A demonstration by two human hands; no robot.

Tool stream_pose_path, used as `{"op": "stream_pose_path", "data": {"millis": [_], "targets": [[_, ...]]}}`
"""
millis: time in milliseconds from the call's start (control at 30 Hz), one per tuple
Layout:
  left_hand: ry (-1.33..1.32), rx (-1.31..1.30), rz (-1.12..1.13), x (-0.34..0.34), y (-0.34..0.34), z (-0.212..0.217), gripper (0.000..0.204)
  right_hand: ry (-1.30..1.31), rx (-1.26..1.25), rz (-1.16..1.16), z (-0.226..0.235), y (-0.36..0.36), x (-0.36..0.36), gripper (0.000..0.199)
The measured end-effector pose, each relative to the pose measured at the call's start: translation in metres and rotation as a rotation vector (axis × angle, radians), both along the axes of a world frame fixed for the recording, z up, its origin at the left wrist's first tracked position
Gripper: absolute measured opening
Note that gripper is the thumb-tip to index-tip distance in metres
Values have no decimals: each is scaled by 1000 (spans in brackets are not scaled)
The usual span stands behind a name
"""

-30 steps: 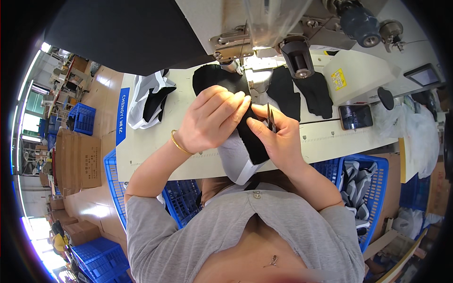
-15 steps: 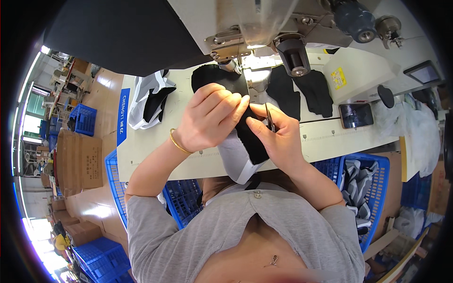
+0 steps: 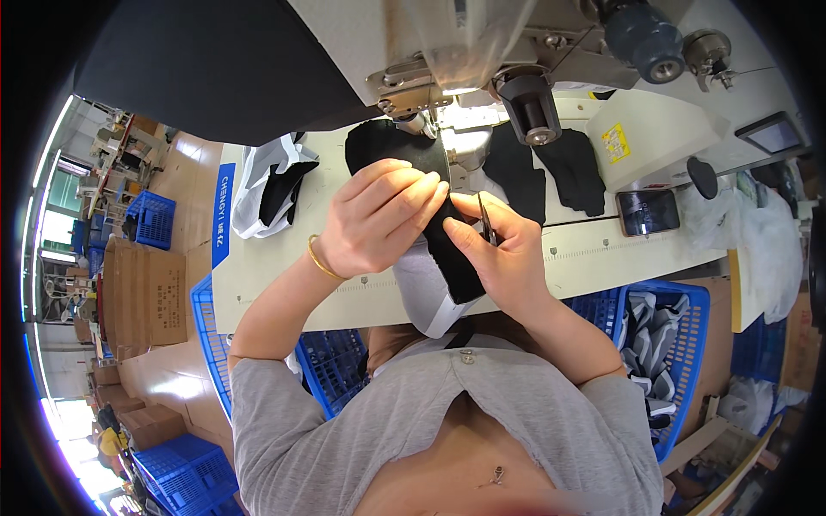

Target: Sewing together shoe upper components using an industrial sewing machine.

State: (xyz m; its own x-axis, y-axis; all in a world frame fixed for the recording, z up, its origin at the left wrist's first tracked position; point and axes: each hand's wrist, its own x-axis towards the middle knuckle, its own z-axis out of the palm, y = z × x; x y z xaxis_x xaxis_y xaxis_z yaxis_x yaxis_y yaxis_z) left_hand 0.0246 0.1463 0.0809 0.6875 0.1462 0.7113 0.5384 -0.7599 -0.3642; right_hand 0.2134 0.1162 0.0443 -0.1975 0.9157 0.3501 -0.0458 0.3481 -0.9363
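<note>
A black and grey fabric piece [image 3: 452,267] hangs over the near edge of the sewing table, its black upper end lying below the sewing machine head [image 3: 413,95]. My left hand [image 3: 379,219] is closed in a pinch at the black edge, its fingertips almost meeting those of my right; exactly what lies between them is hidden. My right hand [image 3: 508,249] pinches the same piece with thumb and forefinger. Tucked in that hand is a small dark pointed tool [image 3: 484,215], seemingly thread snips, blades pointing up toward the machine.
Two black fabric pieces [image 3: 514,172] lie right of the needle area, with a phone [image 3: 647,212] farther right. A grey-white and black piece [image 3: 258,193] rests at left. Blue baskets [image 3: 688,361] stand below the table; the right one holds several grey-white pieces.
Both hands have shifted very slightly left, with the fabric still between them. The left fingers have loosened a little from their tighter curl.
</note>
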Motion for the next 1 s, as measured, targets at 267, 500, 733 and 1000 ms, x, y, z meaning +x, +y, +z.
{"op": "stream_pose_path", "data": {"millis": [267,500,733,1000], "targets": [[4,-5,-34,-3,-2,2,27,-25,-43,7,4,-5,-2,24],[12,-34,-33,-6,0,5,28,-11,-9,27,6,-1,-4,24],[-5,-52,2,-3,6,8,31,-21,-29,21,12,8,-3,23],[-28,-35,25,-4,15,6,32,40,-83,19,13,20,-6,26]]}}
